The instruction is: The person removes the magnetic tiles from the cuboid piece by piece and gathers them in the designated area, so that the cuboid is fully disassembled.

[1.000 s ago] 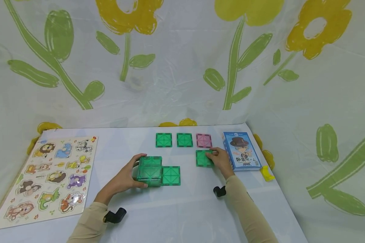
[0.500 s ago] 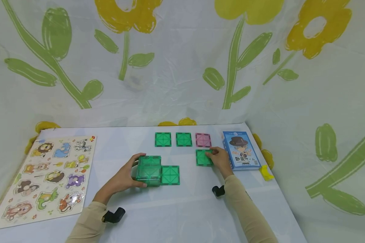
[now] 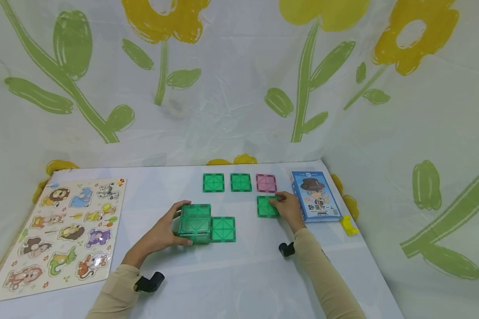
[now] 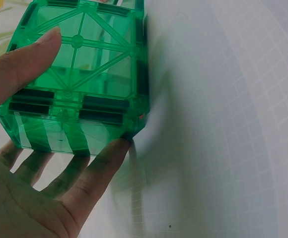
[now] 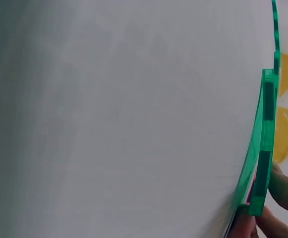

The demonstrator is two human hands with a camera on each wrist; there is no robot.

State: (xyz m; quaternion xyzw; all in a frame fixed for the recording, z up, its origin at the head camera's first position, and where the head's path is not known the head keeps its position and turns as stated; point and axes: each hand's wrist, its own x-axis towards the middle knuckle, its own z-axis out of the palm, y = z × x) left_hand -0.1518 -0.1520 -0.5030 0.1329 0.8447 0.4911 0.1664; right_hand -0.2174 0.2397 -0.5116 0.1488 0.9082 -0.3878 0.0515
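My left hand (image 3: 162,230) holds a see-through green box built of magnetic tiles (image 3: 194,223) by its left side. In the left wrist view the thumb lies on one face of the box (image 4: 104,64) and the fingers spread along an adjoining side. A flat green tile (image 3: 223,229) lies against the box's right side. Farther right, my right hand (image 3: 289,207) pinches the right edge of another green magnetic tile (image 3: 266,207). The right wrist view shows this tile (image 5: 263,148) edge-on with fingers (image 5: 285,191) at its end. Just behind it lies a pink tile (image 3: 266,183).
Two more green tiles (image 3: 213,182) lie in a row left of the pink one. A blue card-game box (image 3: 316,197) stands close to the right hand, with a yellow piece (image 3: 349,226) at its corner. An animal puzzle board (image 3: 60,235) covers the table's left side.
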